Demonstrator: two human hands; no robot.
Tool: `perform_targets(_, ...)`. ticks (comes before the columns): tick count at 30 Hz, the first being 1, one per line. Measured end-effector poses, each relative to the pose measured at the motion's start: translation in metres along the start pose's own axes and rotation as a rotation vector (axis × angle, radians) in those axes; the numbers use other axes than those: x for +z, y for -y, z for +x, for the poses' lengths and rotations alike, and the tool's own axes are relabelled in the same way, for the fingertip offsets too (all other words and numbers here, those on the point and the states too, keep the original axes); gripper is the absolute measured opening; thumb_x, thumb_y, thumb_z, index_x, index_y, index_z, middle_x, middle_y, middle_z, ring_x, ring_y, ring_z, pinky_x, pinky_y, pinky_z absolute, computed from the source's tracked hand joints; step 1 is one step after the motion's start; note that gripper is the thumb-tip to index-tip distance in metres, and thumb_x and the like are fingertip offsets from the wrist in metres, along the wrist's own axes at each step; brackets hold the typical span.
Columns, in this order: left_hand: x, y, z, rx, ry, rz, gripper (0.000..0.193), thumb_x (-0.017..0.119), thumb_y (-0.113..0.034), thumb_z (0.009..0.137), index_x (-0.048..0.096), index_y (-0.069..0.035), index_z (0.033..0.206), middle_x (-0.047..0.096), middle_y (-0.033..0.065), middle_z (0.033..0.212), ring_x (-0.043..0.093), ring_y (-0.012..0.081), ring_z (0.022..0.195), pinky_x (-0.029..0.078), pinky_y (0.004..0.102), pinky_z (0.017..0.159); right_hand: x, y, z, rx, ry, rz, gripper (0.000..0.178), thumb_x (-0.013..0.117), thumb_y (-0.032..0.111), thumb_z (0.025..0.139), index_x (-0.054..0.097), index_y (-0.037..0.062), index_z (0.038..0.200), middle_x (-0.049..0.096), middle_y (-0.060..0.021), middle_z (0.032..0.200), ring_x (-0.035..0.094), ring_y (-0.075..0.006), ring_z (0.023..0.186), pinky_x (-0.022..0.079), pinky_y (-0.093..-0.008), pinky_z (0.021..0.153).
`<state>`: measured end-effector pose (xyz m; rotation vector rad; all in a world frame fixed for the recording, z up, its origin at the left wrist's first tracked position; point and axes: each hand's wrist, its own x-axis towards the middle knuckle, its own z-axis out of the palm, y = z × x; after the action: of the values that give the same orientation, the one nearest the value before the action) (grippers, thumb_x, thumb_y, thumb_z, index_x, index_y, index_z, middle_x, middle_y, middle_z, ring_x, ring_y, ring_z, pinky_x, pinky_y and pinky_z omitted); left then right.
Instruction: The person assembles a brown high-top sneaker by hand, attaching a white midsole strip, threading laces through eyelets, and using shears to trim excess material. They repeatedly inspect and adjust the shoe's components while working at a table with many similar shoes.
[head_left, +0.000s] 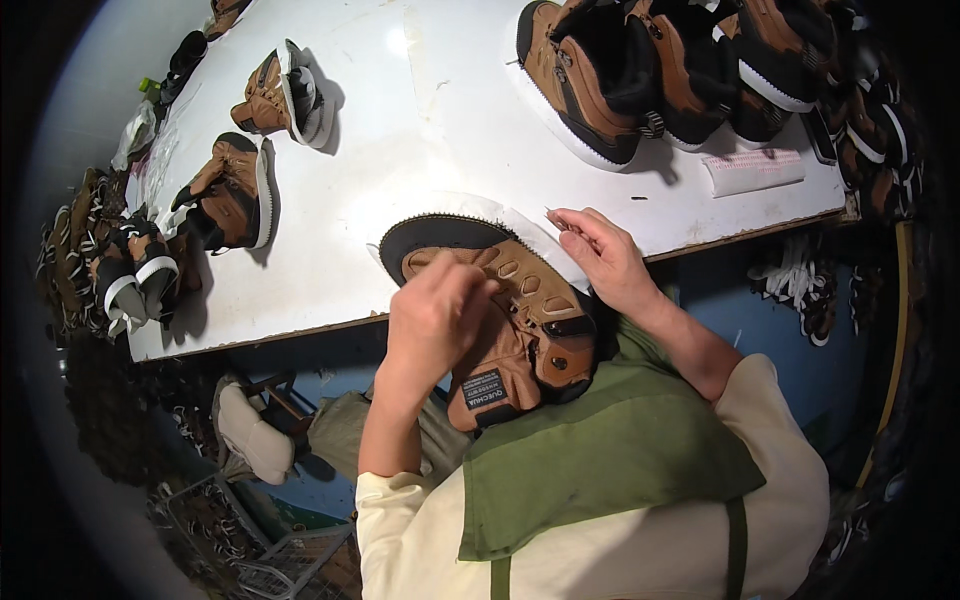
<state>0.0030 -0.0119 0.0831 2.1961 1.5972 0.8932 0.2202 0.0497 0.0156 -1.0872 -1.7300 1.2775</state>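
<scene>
A brown and black hiking shoe [545,275] with a white sole edge leans from the table's front edge down onto my green apron, toe away from me. Stitches run along the rim of its black toe. Over the toe part of the upper, my left hand [435,308] is closed, its fingertips pinched together; whatever they hold is hidden. Right of the shoe's white edge, my right hand [605,258] pinches a thin pointed tool [549,213], its tip showing past the fingers. The tool's exact kind is too small to tell.
Several brown shoes [590,85] stand at the far right, beside a white folded paper packet [752,172]. Two single shoes [235,190] [275,95] sit at the left, with more at the table's left edge. A beige padded seat [252,430] is below left.
</scene>
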Motion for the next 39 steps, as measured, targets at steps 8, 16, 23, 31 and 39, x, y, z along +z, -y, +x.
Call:
perform_targets(8, -0.013, 0.009, -0.038, -0.130, -0.240, -0.172, 0.012, 0.068, 0.000, 0.077, 0.061, 0.000, 0.087, 0.060, 0.0108, 0.087, 0.059, 0.0205, 0.076, 0.049, 0.0307, 0.066, -0.016, 0.004, 0.013, -0.188, -0.143, -0.360, 0.028, 0.063, 0.011, 0.087, 0.060, 0.0006, 0.113, 0.061, -0.0124, 0.094, 0.064, -0.0251, 0.077, 0.050, -0.0312, 0.067)
perform_targets(16, -0.001, 0.086, -0.055, -0.723, -0.528, -0.918, 0.039, 0.060, -0.015, 0.092, 0.049, 0.001, 0.126, 0.054, 0.0086, 0.119, 0.055, 0.0150, 0.105, 0.046, 0.0270, 0.088, 0.000, -0.001, 0.053, -0.407, -0.091, -0.765, 0.027, 0.062, 0.016, 0.086, 0.057, 0.0022, 0.109, 0.055, -0.0096, 0.093, 0.056, -0.0276, 0.089, 0.046, -0.0388, 0.075)
perform_targets(23, 0.006, 0.090, -0.041, -0.779, -0.527, -1.091, 0.043, 0.061, -0.016, 0.091, 0.049, 0.004, 0.127, 0.055, 0.0017, 0.102, 0.049, 0.0041, 0.083, 0.041, 0.0178, 0.072, 0.013, -0.008, 0.069, -0.394, -0.097, -0.993, 0.028, 0.064, 0.016, 0.084, 0.058, 0.0021, 0.107, 0.054, -0.0091, 0.093, 0.054, -0.0260, 0.091, 0.044, -0.0384, 0.078)
perform_targets(31, 0.015, 0.097, -0.037, -0.797, -0.520, -1.147, 0.043, 0.063, -0.015, 0.090, 0.050, 0.005, 0.126, 0.057, 0.0006, 0.092, 0.046, 0.0026, 0.071, 0.038, 0.0174, 0.061, 0.019, -0.018, 0.074, -0.402, -0.087, -1.027, 0.025, 0.062, 0.018, 0.085, 0.056, 0.0024, 0.103, 0.052, -0.0094, 0.092, 0.052, -0.0261, 0.090, 0.043, -0.0383, 0.077)
perform_targets(39, 0.018, 0.102, -0.036, -0.775, -0.531, -1.161, 0.030, 0.065, -0.013, 0.088, 0.056, 0.001, 0.113, 0.057, -0.0016, 0.086, 0.047, 0.0020, 0.069, 0.036, 0.0159, 0.058, 0.017, -0.011, 0.066, -0.411, -0.107, -0.946, 0.031, 0.063, 0.011, 0.083, 0.059, 0.0008, 0.112, 0.055, -0.0117, 0.098, 0.054, -0.0280, 0.092, 0.045, -0.0368, 0.079)
